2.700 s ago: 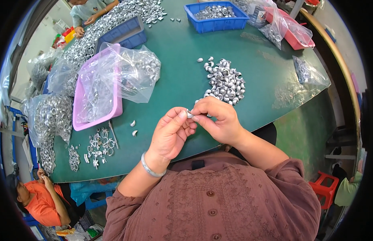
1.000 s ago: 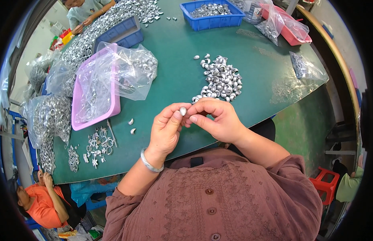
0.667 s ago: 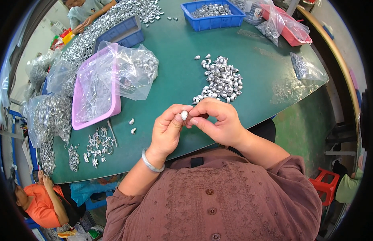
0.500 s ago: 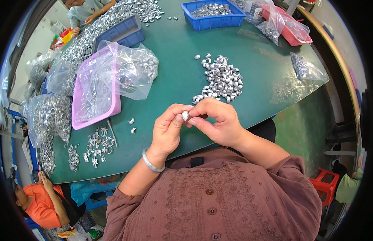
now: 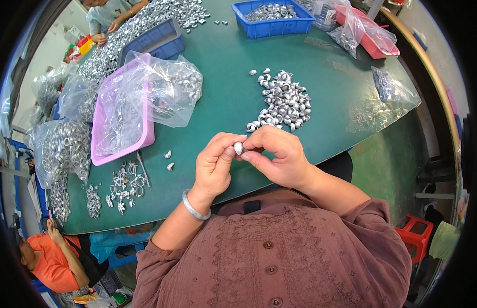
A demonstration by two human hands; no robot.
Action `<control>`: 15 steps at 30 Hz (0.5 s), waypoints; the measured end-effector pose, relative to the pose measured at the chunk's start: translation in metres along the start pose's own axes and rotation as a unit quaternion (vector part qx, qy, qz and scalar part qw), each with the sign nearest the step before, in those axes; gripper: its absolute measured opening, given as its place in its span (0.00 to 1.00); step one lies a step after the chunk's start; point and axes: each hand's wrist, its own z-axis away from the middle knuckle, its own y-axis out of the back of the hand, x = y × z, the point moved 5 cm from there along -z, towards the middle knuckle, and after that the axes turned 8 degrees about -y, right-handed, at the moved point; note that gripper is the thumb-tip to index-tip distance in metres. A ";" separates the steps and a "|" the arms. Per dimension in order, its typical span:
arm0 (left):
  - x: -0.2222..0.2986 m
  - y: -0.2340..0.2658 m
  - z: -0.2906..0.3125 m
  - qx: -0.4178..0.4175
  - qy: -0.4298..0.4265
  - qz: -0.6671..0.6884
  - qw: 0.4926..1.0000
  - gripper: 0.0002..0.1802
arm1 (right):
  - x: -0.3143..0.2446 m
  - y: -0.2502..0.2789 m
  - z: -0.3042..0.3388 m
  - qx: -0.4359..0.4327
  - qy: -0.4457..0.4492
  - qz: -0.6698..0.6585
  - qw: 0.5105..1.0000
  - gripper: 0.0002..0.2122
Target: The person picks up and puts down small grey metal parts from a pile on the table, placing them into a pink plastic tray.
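Note:
Between my two hands, over the near edge of the green table (image 5: 218,92), is one small silvery shell-shaped metal piece (image 5: 238,148). My left hand (image 5: 216,161) pinches it between thumb and fingertips. From the other side my right hand (image 5: 277,156) grips it too, its thumb and forefinger closed at the piece. Just beyond my hands lies a pile of similar curved silver pieces (image 5: 284,100), some showing a hollow side. Two more loose pieces (image 5: 170,167) rest on the table to the left of my left hand.
On the left stand a pink tray (image 5: 150,131) covered by a clear bag (image 5: 177,87), bagged rings (image 5: 66,146) and loose small metal parts (image 5: 128,185). Blue bins (image 5: 274,31) and a red bin (image 5: 372,46) are farther back. Other people work at the far left and lower left.
My hands stay nearly in place; the held piece has tilted slightly between the fingertips. At the lower left, the other person's head and hands have shifted slightly.

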 end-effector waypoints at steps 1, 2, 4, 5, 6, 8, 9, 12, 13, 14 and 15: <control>0.001 0.000 0.000 -0.006 -0.001 -0.011 1.000 0.11 | 0.000 0.000 0.000 0.001 0.004 0.007 1.000 0.07; 0.003 -0.001 -0.002 -0.012 -0.002 -0.022 1.000 0.11 | 0.001 0.000 0.000 0.002 -0.011 -0.001 1.000 0.07; 0.003 -0.001 -0.001 -0.018 0.019 -0.024 0.999 0.11 | 0.002 -0.001 0.000 0.004 -0.040 -0.017 0.999 0.07; 0.001 -0.001 0.000 -0.020 0.041 -0.013 0.999 0.11 | 0.000 0.000 -0.001 0.004 -0.012 -0.002 1.000 0.07; 0.000 -0.002 0.000 -0.022 0.063 -0.002 0.998 0.11 | -0.001 0.001 -0.002 0.004 0.016 0.013 1.000 0.07; -0.003 -0.004 0.004 0.003 0.149 0.047 0.988 0.10 | 0.002 0.002 -0.003 -0.009 0.013 0.014 1.000 0.06; -0.004 -0.004 0.006 0.016 0.192 0.071 0.979 0.10 | 0.006 0.003 -0.002 -0.021 -0.018 -0.001 1.000 0.06; -0.007 -0.005 0.008 0.037 0.294 0.134 0.946 0.11 | 0.017 0.002 -0.001 -0.059 -0.130 -0.078 0.987 0.04; -0.009 -0.005 0.009 0.040 0.316 0.171 0.932 0.11 | 0.021 0.001 0.000 -0.071 -0.170 -0.109 0.977 0.04; -0.011 -0.006 0.010 0.043 0.338 0.208 0.917 0.11 | 0.024 -0.001 0.001 -0.081 -0.238 -0.171 0.953 0.04; -0.013 -0.007 0.011 0.046 0.359 0.245 0.900 0.11 | 0.028 -0.003 0.003 -0.085 -0.261 -0.207 0.939 0.04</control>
